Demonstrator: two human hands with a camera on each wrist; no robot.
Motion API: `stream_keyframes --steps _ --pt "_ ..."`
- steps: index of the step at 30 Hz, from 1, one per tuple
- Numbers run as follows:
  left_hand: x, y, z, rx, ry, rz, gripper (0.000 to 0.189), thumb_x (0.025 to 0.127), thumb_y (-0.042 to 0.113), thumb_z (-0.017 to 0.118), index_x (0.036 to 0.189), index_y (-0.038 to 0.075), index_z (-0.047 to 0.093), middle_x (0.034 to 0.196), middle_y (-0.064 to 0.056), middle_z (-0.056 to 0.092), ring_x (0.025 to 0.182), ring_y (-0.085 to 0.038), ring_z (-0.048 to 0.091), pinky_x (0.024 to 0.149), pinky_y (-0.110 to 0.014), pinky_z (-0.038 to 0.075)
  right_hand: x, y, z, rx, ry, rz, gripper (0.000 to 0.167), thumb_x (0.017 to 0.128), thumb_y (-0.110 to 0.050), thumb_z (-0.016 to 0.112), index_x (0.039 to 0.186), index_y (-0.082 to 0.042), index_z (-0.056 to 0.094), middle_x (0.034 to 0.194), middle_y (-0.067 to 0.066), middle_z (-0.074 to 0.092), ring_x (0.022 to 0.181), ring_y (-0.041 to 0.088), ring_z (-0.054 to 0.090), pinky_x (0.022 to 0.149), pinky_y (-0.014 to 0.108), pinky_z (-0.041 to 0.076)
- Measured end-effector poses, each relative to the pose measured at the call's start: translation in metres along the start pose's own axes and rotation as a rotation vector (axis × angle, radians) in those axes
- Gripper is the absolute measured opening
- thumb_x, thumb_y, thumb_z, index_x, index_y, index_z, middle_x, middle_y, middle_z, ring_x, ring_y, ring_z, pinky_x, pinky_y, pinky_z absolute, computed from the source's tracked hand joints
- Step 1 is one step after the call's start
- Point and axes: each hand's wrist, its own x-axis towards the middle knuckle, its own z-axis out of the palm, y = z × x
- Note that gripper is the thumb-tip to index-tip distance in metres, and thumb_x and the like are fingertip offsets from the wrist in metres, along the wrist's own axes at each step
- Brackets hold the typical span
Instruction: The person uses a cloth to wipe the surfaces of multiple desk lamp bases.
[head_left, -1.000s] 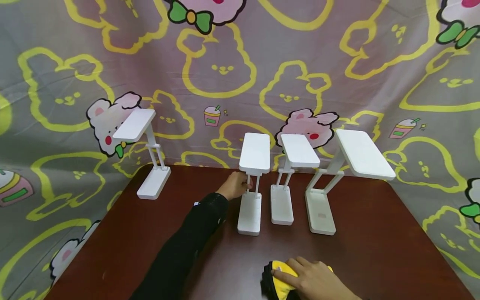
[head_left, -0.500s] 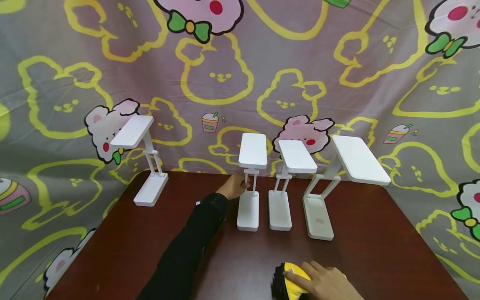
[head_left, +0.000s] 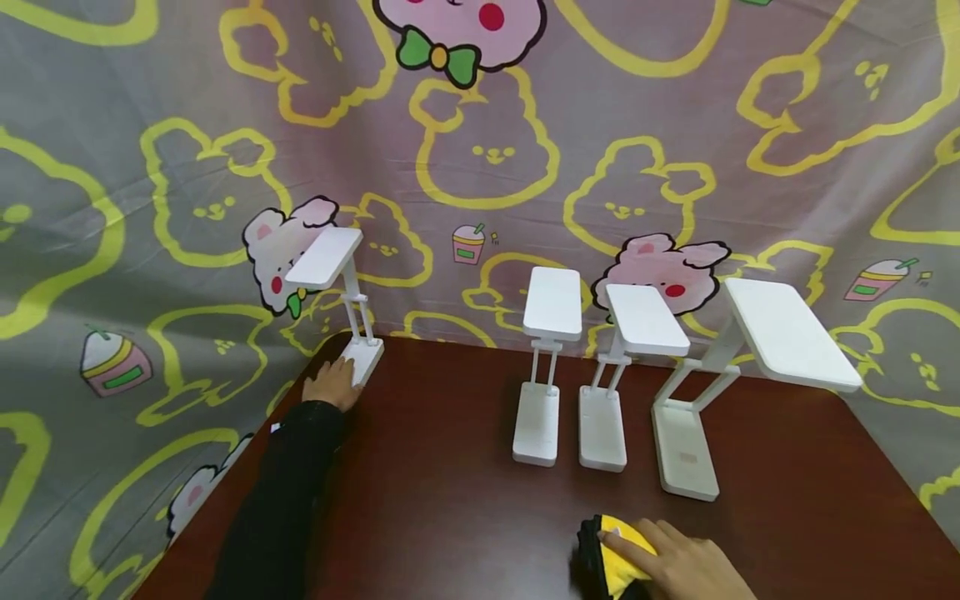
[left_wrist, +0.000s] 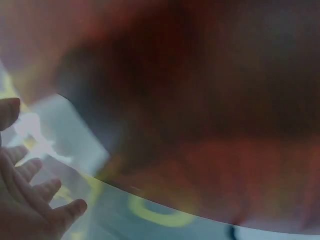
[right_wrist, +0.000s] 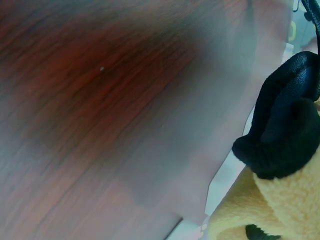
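My left hand (head_left: pixel 332 383) reaches the near end of the base of the far-left white folding desk lamp (head_left: pixel 366 360). Its fingers are spread and nearly straight in the left wrist view, beside a pale slab (left_wrist: pixel 80 132). At the front right, my right hand (head_left: pixel 678 562) grips a fuzzy yellow-and-black soft item (head_left: pixel 618 554), thumb along its left side. The right wrist view has its yellow fleece (right_wrist: pixel 285 205) and black rolled edge (right_wrist: pixel 280 165) up close; its kind is unclear.
Three more white folding lamps stand in a row: a left one (head_left: pixel 536 425), a middle one (head_left: pixel 602 429) and a larger right one (head_left: pixel 684 450). All are on the dark red-brown table (head_left: pixel 435 467). A cartoon-printed cloth (head_left: pixel 480 150) hangs behind and along the left side.
The left hand first nudges the left lamp of the row back slightly, level with its neighbour. It then lets go and moves left to the far-left lamp. The right hand keeps its hold.
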Motion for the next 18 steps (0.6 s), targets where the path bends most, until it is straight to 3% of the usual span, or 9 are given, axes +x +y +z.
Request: stream_keyframes --steps 3,6,9,12,15,16,18 --pt "-0.003 -0.009 0.01 -0.003 -0.056 0.001 0.057 0.102 0.021 0.046 0.149 -0.006 0.029 0.156 -0.029 0.025 0.143 -0.051 0.022 0.11 -0.071 0.023 -0.004 0.0 -0.001 -0.021 0.021 -0.005 0.077 0.058 -0.007 0.081 0.127 -0.033 0.059 0.091 -0.007 0.054 0.07 0.002 0.041 0.044 0.009 0.018" --pt "-0.005 -0.015 0.018 0.015 -0.036 0.033 0.054 0.103 0.022 0.045 0.148 -0.005 0.032 0.155 -0.029 0.027 0.142 -0.051 0.025 0.11 -0.071 0.024 -0.005 -0.001 -0.002 -0.023 0.024 0.002 0.075 0.059 -0.006 0.078 0.126 -0.032 0.06 0.092 -0.007 0.056 0.069 0.002 0.041 0.044 0.01 0.019" --pt "-0.012 -0.018 0.02 0.071 0.07 0.093 0.05 0.102 0.025 0.049 0.142 -0.004 0.044 0.149 -0.029 0.04 0.135 -0.051 0.038 0.106 -0.068 0.032 -0.002 -0.001 -0.004 -0.023 0.018 0.028 0.072 0.061 -0.005 0.075 0.126 -0.032 0.061 0.093 -0.006 0.058 0.068 0.002 0.04 0.045 0.011 0.021" --pt "-0.022 -0.019 0.023 0.13 0.212 0.181 0.042 0.097 0.026 0.06 0.127 -0.004 0.058 0.131 -0.027 0.058 0.115 -0.048 0.056 0.094 -0.062 0.044 0.0 -0.001 -0.007 -0.008 0.015 0.064 0.071 0.063 -0.004 0.074 0.127 -0.032 0.061 0.095 -0.007 0.057 0.069 0.001 0.041 0.045 0.013 0.023" --pt "-0.037 -0.016 0.028 0.152 0.307 0.261 0.039 0.089 0.028 0.07 0.115 -0.002 0.066 0.115 -0.024 0.066 0.096 -0.045 0.062 0.081 -0.058 0.05 -0.002 0.0 -0.007 -0.007 0.056 0.073 0.07 0.064 -0.005 0.072 0.128 -0.032 0.061 0.096 -0.009 0.057 0.071 0.001 0.045 0.044 0.013 0.023" --pt "-0.042 -0.013 0.03 0.152 0.325 0.284 0.04 0.087 0.029 0.072 0.113 -0.001 0.068 0.112 -0.023 0.067 0.093 -0.043 0.062 0.079 -0.056 0.051 -0.003 0.001 -0.008 -0.012 0.084 0.07 0.067 0.066 -0.005 0.069 0.127 -0.031 0.061 0.096 -0.009 0.057 0.071 0.002 0.047 0.044 0.013 0.023" --pt "-0.055 -0.004 0.035 0.156 0.347 0.324 0.043 0.084 0.033 0.075 0.111 0.0 0.07 0.109 -0.021 0.068 0.089 -0.041 0.062 0.077 -0.054 0.052 -0.005 0.003 -0.008 -0.034 0.127 0.065 0.048 0.082 -0.011 0.058 0.126 -0.031 0.062 0.096 -0.01 0.058 0.072 0.003 0.05 0.043 0.014 0.025"
